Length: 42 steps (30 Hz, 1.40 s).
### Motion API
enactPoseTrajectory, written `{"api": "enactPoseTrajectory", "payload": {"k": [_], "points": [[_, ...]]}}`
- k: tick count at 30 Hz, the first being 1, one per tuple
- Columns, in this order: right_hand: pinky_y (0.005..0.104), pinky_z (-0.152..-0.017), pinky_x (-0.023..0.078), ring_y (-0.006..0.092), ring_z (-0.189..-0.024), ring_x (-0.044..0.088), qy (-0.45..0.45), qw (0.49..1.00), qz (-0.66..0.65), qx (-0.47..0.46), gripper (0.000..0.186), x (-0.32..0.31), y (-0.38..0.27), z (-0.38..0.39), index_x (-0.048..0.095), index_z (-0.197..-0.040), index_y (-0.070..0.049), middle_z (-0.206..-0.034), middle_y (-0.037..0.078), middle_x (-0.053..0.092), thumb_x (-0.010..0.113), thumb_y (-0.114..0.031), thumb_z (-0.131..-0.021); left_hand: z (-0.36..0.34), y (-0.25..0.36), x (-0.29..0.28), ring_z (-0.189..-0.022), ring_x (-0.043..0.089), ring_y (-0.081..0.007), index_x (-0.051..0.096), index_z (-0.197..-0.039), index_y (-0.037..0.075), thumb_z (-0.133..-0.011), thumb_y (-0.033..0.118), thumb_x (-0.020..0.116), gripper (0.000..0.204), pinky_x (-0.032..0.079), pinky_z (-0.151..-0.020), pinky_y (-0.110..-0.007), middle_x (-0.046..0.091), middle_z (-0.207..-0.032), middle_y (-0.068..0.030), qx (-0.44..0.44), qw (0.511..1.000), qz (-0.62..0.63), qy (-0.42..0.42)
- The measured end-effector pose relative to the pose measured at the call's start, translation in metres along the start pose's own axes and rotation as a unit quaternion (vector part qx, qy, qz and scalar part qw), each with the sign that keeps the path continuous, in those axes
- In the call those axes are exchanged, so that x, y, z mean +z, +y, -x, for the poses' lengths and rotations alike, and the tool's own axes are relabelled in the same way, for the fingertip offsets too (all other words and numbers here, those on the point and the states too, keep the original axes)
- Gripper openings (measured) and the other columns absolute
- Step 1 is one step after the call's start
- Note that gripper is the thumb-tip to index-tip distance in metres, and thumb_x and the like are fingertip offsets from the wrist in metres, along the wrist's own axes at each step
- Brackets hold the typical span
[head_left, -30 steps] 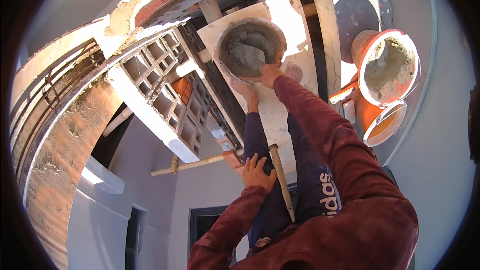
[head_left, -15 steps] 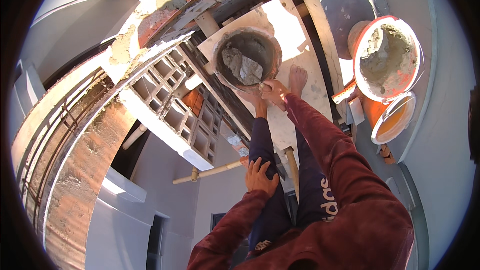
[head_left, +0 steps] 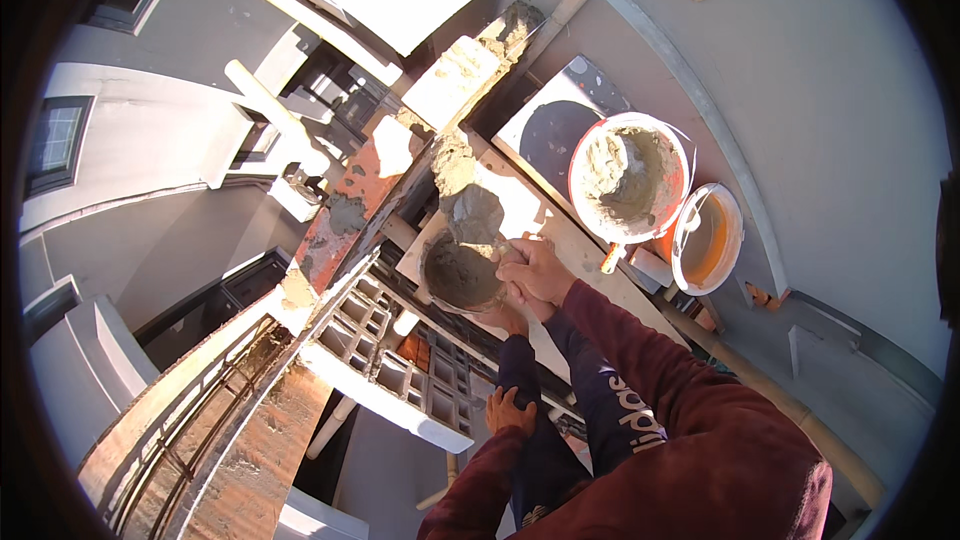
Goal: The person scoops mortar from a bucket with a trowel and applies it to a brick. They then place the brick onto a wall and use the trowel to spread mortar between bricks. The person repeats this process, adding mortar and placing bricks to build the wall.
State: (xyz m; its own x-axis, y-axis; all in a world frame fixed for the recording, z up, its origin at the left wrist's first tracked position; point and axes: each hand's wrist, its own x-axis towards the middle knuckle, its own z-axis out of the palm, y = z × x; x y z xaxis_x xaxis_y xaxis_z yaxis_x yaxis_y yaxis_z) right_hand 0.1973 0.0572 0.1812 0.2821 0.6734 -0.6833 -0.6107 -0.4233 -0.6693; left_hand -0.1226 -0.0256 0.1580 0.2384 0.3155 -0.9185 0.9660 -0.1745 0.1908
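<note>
My right hand (head_left: 537,272) is closed round the handle of a trowel. A heap of wet grey mortar (head_left: 473,215) covers the trowel's blade, held above the far rim of a dark round bucket (head_left: 430,290). More mortar (head_left: 462,272) lies inside this bucket, which stands on a pale board (head_left: 600,315) by my bare feet. My left hand (head_left: 509,413) holds nothing and rests on my left leg, fingers apart.
At the right stand a red-rimmed bucket (head_left: 675,208) with mortar in it and an orange bucket (head_left: 737,240). Left of the board are hollow blocks (head_left: 385,337) and a curved wall form with steel bars (head_left: 215,390). A mortar-smeared ledge (head_left: 385,165) runs beyond.
The trowel has come up out of the bucket with mortar on it and moved to the far rim. My view has swung toward the ledge. My left hand stays on my leg.
</note>
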Motion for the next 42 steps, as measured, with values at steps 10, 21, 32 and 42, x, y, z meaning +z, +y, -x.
{"api": "enactPoseTrajectory", "payload": {"k": [10,21,32,42], "points": [[0.0221,-0.044,0.044,0.0092,-0.053,0.050,-0.094,0.913,-0.390,-0.073,0.028,-0.106,-0.119,-0.177,0.056,-0.107,0.004,-0.075,0.002,0.052,0.058,-0.018,-0.090,-0.008,-0.004,0.003,-0.143,0.032,-0.0340,0.060,-0.133,0.018,-0.075,0.044,0.071,0.065,0.024,-0.119,-0.044,0.043,-0.149,-0.0140,0.016,1.000,-0.003,-0.020],[0.0260,-0.037,0.042,0.0120,-0.047,0.048,0.001,0.925,-0.361,-0.115,0.033,-0.135,-0.123,-0.118,0.058,-0.106,0.008,-0.069,0.005,0.054,0.053,-0.022,-0.092,-0.009,0.022,-0.009,-0.141,0.036,-0.0343,0.065,-0.126,0.016,-0.073,0.040,0.072,0.059,0.028,-0.117,-0.044,0.047,-0.148,-0.0125,-0.002,1.000,0.008,-0.012],[0.0314,-0.039,0.046,0.0183,-0.048,0.058,0.115,0.970,0.211,0.021,0.037,-0.182,-0.206,-0.186,0.056,-0.079,-0.001,-0.064,0.008,0.057,0.053,-0.033,-0.098,-0.015,0.023,0.003,-0.139,0.039,-0.0348,0.069,-0.122,0.017,-0.072,0.040,0.071,0.055,0.030,-0.117,-0.044,0.050,-0.145,-0.0131,0.001,0.999,0.033,0.005],[0.0312,-0.040,0.048,0.0176,-0.048,0.057,0.057,0.961,0.248,0.107,0.035,-0.177,-0.256,-0.169,0.061,-0.083,0.000,-0.067,0.009,0.060,0.051,-0.029,-0.099,-0.013,0.032,0.008,-0.141,0.035,-0.0351,0.069,-0.121,0.018,-0.072,0.038,0.071,0.053,0.026,-0.118,-0.044,0.049,-0.145,-0.0133,-0.005,0.998,0.059,-0.009]]}}
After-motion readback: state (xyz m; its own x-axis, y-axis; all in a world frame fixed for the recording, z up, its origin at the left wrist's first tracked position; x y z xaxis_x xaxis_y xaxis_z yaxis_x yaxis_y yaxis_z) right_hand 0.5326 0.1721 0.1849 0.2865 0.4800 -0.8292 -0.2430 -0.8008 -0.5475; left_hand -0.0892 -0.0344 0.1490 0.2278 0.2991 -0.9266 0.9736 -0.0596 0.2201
